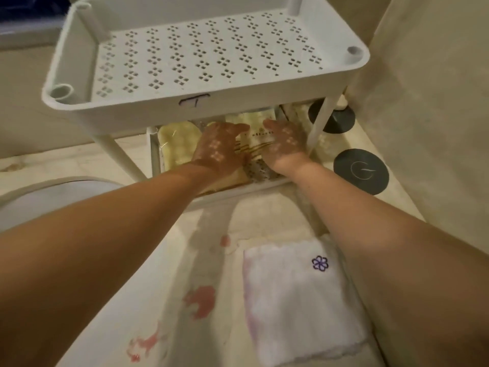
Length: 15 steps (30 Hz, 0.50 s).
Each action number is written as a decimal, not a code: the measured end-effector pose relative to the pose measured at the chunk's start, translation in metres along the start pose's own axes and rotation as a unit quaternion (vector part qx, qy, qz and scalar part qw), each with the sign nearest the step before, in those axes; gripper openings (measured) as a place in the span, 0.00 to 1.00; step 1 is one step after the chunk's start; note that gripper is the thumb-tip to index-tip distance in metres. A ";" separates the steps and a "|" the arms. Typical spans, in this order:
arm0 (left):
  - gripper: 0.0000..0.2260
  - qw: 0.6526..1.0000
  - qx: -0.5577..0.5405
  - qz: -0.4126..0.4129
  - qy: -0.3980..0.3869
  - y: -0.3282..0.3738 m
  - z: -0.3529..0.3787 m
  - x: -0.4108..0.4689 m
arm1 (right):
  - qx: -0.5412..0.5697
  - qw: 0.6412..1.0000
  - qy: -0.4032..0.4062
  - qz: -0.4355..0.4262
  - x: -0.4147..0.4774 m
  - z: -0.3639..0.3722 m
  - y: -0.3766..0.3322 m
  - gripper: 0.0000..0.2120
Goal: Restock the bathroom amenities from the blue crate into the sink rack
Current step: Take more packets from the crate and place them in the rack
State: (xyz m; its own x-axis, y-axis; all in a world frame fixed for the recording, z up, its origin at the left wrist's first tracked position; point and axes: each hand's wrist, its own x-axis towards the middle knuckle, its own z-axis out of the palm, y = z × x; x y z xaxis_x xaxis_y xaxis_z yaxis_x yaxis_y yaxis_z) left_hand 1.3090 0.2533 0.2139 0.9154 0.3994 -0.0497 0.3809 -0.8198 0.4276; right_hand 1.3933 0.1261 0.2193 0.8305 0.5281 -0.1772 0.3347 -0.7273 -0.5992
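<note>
Two tiers, one filled: your left hand [219,148] and right hand [285,144] lie flat, fingers loose, on the wrapped packets [178,140] in the lower shelf [155,154] of the sink rack [132,112]. The upper shelf [206,56] holds nothing, so I'd judge you about halfway through restocking.

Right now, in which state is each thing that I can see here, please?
Left hand, open, flat on packets in the lower shelf.
Right hand, open, flat at the striped packet's edge.
Striped packet, lying flat in the lower shelf.
Yellow packet, wrapped, lying beside it.
Flowered towel, folded flat.
</note>
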 end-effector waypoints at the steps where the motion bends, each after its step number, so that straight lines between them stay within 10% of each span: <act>1: 0.27 1.000 0.004 0.001 0.003 -0.001 0.003 0.007 | -0.018 1.000 0.011 0.002 0.007 0.003 0.001 0.29; 15: 0.25 0.999 0.025 0.012 0.040 -0.009 0.028 0.039 | -0.050 0.998 0.007 -0.031 0.035 0.020 0.004 0.27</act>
State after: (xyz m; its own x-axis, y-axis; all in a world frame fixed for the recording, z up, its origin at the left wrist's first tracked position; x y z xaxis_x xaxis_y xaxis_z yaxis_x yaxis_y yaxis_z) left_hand 1.3448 0.2648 0.1830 0.9118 0.4093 0.0333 0.3669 -0.8484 0.3815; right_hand 1.4149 0.1503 0.1947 0.8126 0.5678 -0.1312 0.4274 -0.7337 -0.5283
